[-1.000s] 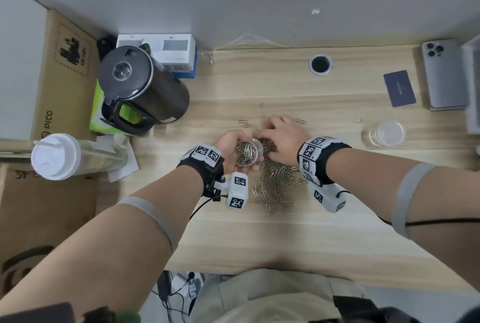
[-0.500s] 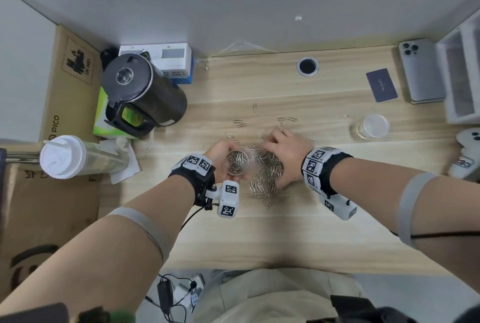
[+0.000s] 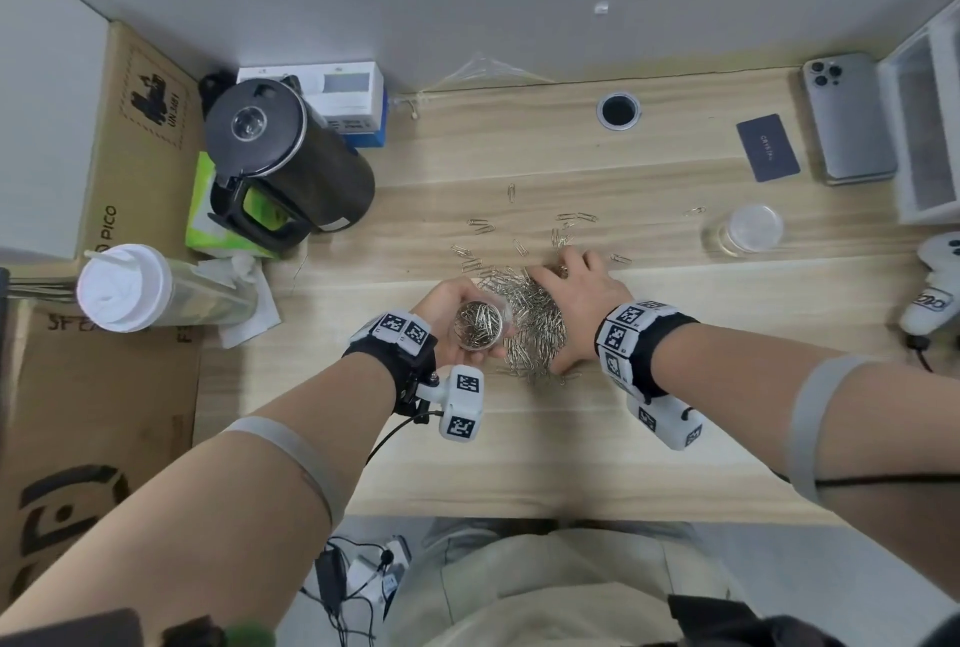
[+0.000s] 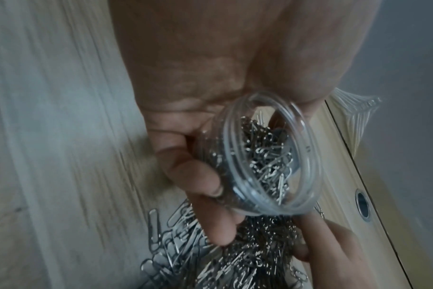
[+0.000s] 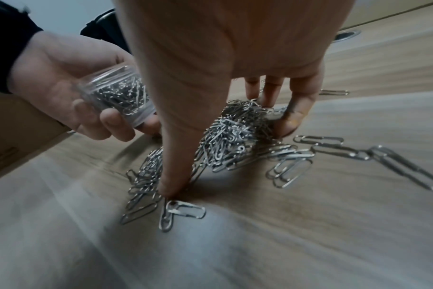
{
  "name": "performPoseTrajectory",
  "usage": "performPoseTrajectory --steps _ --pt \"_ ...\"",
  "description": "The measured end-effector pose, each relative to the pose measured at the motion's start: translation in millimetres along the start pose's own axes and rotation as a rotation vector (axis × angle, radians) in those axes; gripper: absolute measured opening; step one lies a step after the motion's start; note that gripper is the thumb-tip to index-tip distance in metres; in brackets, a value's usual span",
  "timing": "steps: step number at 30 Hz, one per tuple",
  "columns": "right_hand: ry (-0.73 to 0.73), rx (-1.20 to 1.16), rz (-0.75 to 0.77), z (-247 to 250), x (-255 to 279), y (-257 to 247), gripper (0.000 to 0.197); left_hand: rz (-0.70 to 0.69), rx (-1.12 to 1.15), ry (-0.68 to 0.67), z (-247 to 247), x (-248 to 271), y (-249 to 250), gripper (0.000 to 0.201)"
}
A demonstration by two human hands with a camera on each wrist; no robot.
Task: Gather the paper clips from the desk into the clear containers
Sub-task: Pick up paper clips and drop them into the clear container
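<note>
L hand wraps jar; R hand splayed wide over clips. Clips light, slick, prob tangle: rake, pinch clump.

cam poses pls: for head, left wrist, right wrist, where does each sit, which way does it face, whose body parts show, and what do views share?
Head: worn on the head, looks down at the desk; both forearms, left hand and right hand show.
Left wrist: looks along the palm at the clear container in that hand's grip; right fingertips at the lower edge.
Right wrist: low over the desk, looks along fingers spread on the paper clip pile; left hand at left.
Shared: all three show the container, the pile and the desk's cable hole.
</note>
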State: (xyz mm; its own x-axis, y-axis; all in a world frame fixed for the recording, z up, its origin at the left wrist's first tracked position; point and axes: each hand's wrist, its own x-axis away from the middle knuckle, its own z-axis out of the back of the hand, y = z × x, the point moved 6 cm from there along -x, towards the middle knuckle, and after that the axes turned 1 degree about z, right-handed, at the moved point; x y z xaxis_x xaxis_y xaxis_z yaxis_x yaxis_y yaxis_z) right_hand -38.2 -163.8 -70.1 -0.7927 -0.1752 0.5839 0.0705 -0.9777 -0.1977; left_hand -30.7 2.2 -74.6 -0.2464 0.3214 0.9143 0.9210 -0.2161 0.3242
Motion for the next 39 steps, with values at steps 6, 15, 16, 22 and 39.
performPoseTrajectory --steps 6,15,16,22,39 --pt "0.057 -0.175 0.015 -6.5 -3.9 -7.2 0.101 0.037 0.049 -0.029 -13.1 -14.4 -12.8 0.024" --pt "0.155 -0.425 0.008 -9.2 -3.6 -14.0 0.042 0.057 0.111 -0.055 -18.6 -22.6 -16.1 0.058" --pt "0.159 -0.441 0.005 -8.9 -3.5 -14.3 0.041 0.052 0.108 -0.051 -18.5 -21.9 -15.0 0.058" --pt "0.143 -0.502 0.018 -5.0 -7.3 -10.4 0.042 0.037 0.106 -0.081 -17.0 -13.7 -9.2 0.054" --pt "0.263 -0.719 -0.058 28.9 9.1 19.1 0.013 0.039 0.110 0.115 -12.2 -2.6 -0.4 0.044"
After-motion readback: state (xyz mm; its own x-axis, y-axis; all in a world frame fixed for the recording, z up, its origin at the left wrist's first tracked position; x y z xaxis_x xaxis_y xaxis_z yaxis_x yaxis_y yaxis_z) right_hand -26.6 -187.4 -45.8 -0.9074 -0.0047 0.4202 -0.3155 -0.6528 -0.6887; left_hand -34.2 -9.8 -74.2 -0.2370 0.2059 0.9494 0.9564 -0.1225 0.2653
